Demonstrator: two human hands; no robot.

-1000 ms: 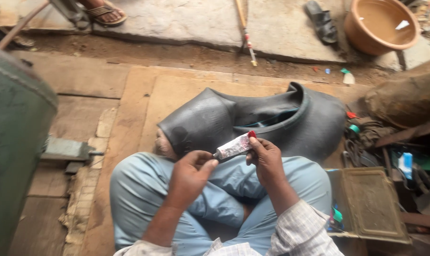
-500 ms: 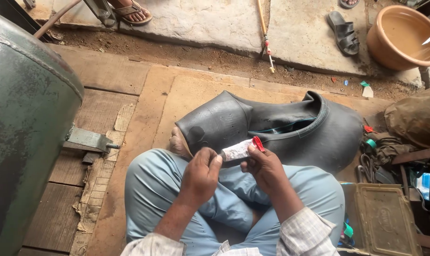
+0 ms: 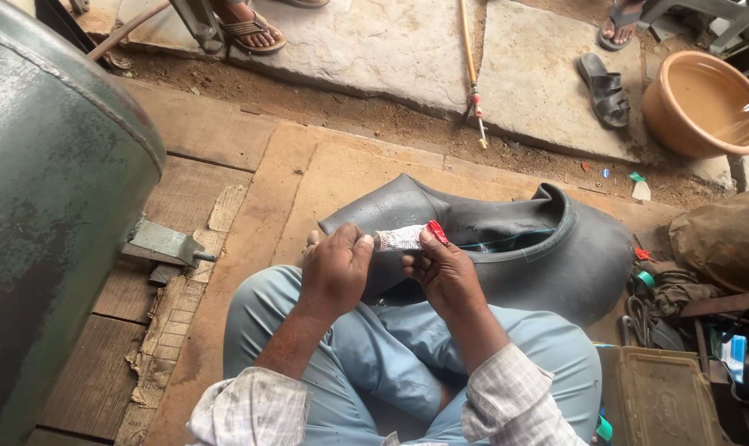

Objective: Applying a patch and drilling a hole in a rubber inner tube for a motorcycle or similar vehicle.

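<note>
Head view, looking down at a person sitting cross-legged in light blue trousers (image 3: 374, 355) on a wooden plank floor (image 3: 201, 206). Both hands hold one small crumpled white tube with a red cap (image 3: 409, 237), just above the knees. Left hand (image 3: 335, 268) is closed around the tube's tail end, fingers curled tight. Right hand (image 3: 442, 268) pinches the capped end between thumb and fingertips. Tube lies roughly level, cap pointing toward 2 o'clock.

Directly behind the tube, at 12 o'clock, a limp black rubber inner tube (image 3: 506, 248) lies folded on the floor, touching the knees. Its right side bulges out toward 3 o'clock.

Large dark green metal tank (image 3: 52, 206) fills the left edge at 9 o'clock, well apart from the hands; a strip of bare planks lies between it and the left knee. Rusty flat metal box (image 3: 659, 396) sits close by the right knee at 4 o'clock, with cluttered tools beyond. Stone slabs (image 3: 374, 49) run across 12 o'clock, with a black sandal (image 3: 604, 89) and an orange plastic basin (image 3: 705, 103) toward 1 o'clock.
</note>
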